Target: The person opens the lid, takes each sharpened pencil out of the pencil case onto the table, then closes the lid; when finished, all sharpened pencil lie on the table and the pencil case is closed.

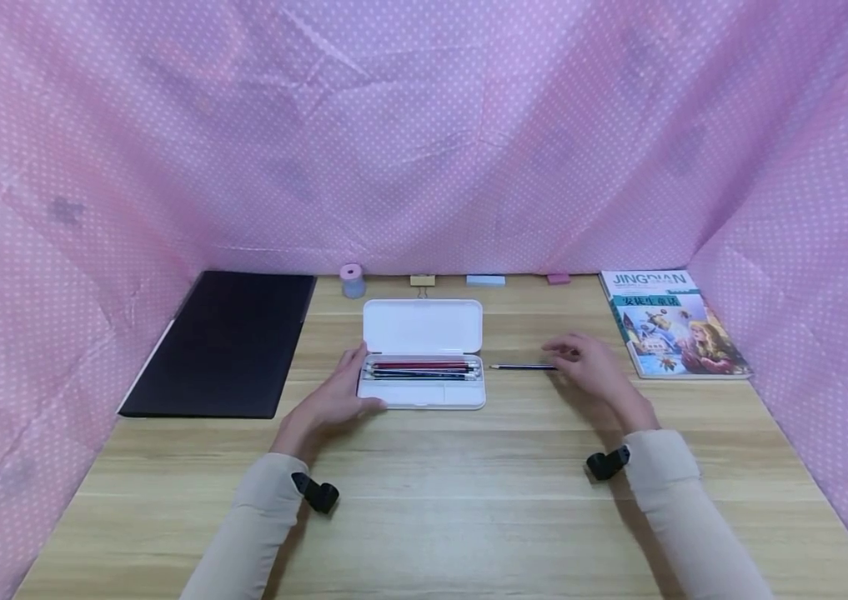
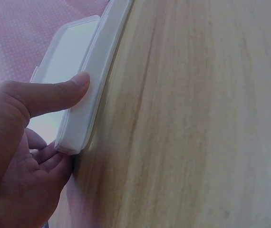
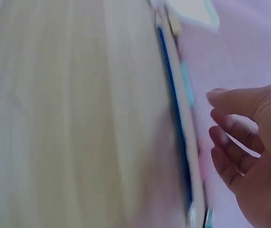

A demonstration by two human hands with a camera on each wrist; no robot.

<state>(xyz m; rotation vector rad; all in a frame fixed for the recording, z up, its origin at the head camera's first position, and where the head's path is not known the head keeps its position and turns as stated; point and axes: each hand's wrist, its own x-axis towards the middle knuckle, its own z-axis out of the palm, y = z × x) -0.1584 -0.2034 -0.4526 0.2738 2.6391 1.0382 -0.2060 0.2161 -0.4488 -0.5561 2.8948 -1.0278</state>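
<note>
My left hand [image 1: 337,398] grips the white pencil case [image 1: 408,395]; right hand [image 1: 583,365] hovers at a loose pencil [image 1: 523,367].
Left fingers clasp the case's 9 o'clock end, lid [image 1: 422,327] up at 12, pencils [image 1: 424,365] inside. Right fingers loosely curved, holding nothing, near the pencil's 3 o'clock end. Pencil lies on tabletop [image 1: 439,500] at case's 3 o'clock.

The case [image 1: 422,327] is white, the loose pencil [image 1: 523,367] dark blue, the cloth [image 1: 431,142] pink with white dots.

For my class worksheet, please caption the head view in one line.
The left hand holds an open pencil case while the right hand hovers by a loose pencil.
</note>
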